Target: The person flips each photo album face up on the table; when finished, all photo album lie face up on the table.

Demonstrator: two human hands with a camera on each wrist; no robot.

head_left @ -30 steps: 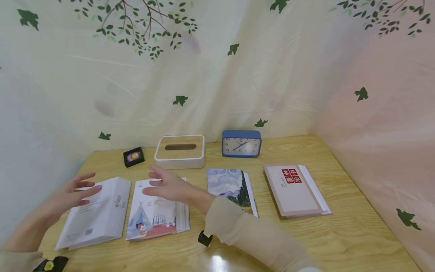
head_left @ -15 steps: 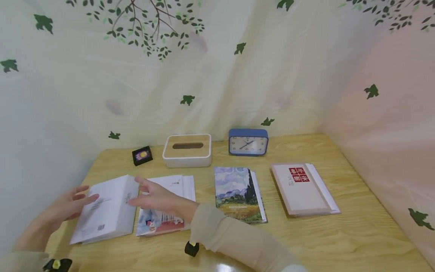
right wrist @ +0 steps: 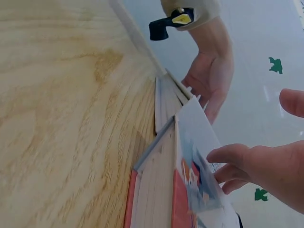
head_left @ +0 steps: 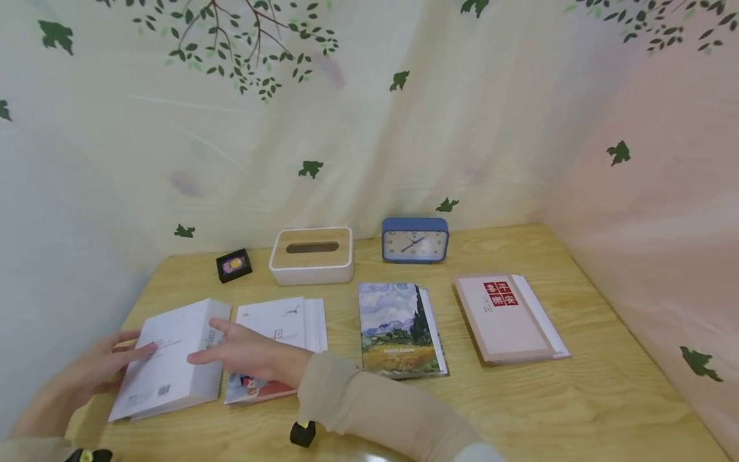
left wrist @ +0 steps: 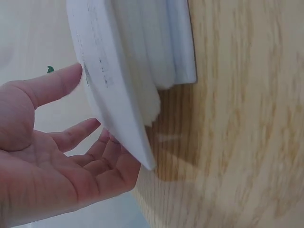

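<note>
A thick white book lies with its back cover up at the left of the table. At its left edge is my left hand, thumb over the cover and fingers along the side; in the left wrist view the thumb and fingers of that hand are loosely bent around the cover's edge. My right hand reaches over the illustrated book toward the white book's spine, fingers spread. In the right wrist view, the right hand holds nothing and hovers close to the covers; contact is hard to tell.
Right of these lie a photo album with a painted landscape and a pale pink book with red characters. Behind stand a small black box, a tissue box and a blue alarm clock. Curtains enclose the wooden table.
My right hand has moved left from above the illustrated book to the white book's spine. My left hand has come down to the white book's left edge. The head view shifted slightly.
</note>
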